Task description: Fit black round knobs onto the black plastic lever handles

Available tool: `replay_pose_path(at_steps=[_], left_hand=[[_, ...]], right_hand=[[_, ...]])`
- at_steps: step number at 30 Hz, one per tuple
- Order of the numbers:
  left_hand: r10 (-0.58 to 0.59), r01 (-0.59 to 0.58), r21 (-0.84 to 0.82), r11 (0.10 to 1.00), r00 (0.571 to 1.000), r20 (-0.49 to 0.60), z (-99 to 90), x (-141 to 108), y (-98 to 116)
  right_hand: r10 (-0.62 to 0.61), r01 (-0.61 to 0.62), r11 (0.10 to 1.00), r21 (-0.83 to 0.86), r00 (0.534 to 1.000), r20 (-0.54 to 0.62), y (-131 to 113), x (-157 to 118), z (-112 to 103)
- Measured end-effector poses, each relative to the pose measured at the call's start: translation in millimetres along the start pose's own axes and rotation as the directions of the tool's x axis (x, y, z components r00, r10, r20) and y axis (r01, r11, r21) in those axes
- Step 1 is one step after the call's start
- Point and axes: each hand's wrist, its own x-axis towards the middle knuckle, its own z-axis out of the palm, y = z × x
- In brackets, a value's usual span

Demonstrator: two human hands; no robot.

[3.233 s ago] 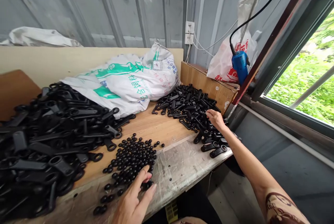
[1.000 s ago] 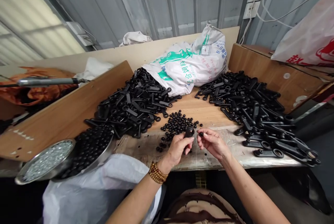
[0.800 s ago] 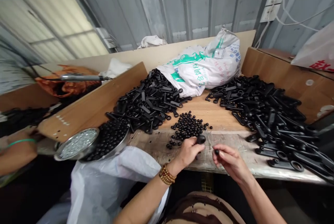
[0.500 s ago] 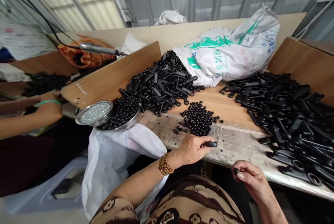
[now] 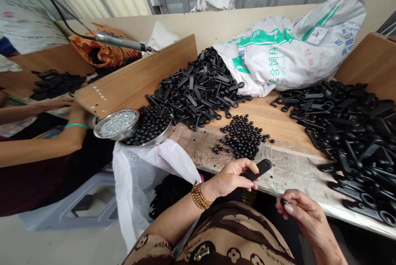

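Near the bench's front edge, my left hand [image 5: 236, 177] is closed on a flat black plastic lever [image 5: 262, 168] with a rounded end pointing right. My right hand [image 5: 301, 207], lower and to the right, pinches a small round black bead [image 5: 284, 202] between thumb and fingers. Just beyond my left hand lies a loose heap of shiny black beads [image 5: 243, 137]. Behind it, black plastic levers [image 5: 198, 87] with ringed ends spill from a white woven sack [image 5: 262, 59]. A second large pile of black levers [image 5: 349, 133] covers the bench's right side.
To the left, a metal bowl of small silvery metal parts [image 5: 119, 123] rests by a bowl of black beads [image 5: 153, 125]. An open white bag [image 5: 126, 199] hangs below. A power screwdriver [image 5: 120, 41] lies over the wooden divider [image 5: 139, 75]. A co-worker's arm [image 5: 46, 149] is at far left.
The lever in my left hand has turned so its broad face shows, its end now raised. My right hand still pinches the bead. The view has shifted slightly, and the co-worker's arm has moved.
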Motion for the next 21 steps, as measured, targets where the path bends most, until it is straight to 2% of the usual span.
replay_pose_path(at_steps=[3,5,8,10,12,14,18,21], left_hand=[[0.009,-0.003,0.146,0.989,0.999,-0.041,1.7,2.3,1.4],[0.067,-0.035,0.322,0.946,0.994,-0.09,3.2,3.0,3.4],[0.161,-0.036,0.623,0.781,0.976,-0.146,7.8,4.7,2.5],[0.189,-0.013,0.756,0.655,0.971,-0.147,12.7,6.4,-1.7],[0.188,0.005,0.824,0.567,0.973,-0.135,17.8,8.7,-7.9],[0.183,0.004,0.856,0.518,0.976,-0.115,21.7,11.4,-15.2],[0.234,-0.019,0.887,0.462,0.967,-0.101,25.4,17.2,-27.3],[0.265,-0.029,0.885,0.464,0.958,-0.108,27.5,20.4,-29.7]], right_hand=[[-0.034,0.032,0.996,0.088,0.999,0.018,-11.3,11.9,19.0],[-0.051,0.048,0.982,0.18,0.999,0.013,-17.9,21.4,28.7],[-0.043,0.044,0.944,0.326,0.999,-0.009,-22.1,33.0,35.2],[-0.048,0.052,0.916,0.399,0.999,-0.019,-21.3,36.4,36.4],[-0.061,0.07,0.894,0.443,0.998,-0.034,-19.3,37.2,37.2],[-0.055,0.069,0.882,0.466,0.998,-0.044,-17.8,36.8,38.8],[-0.02,0.05,0.868,0.495,0.998,-0.066,-17.2,37.4,44.1],[-0.004,0.06,0.858,0.51,0.994,-0.11,-17.6,39.5,48.0]])
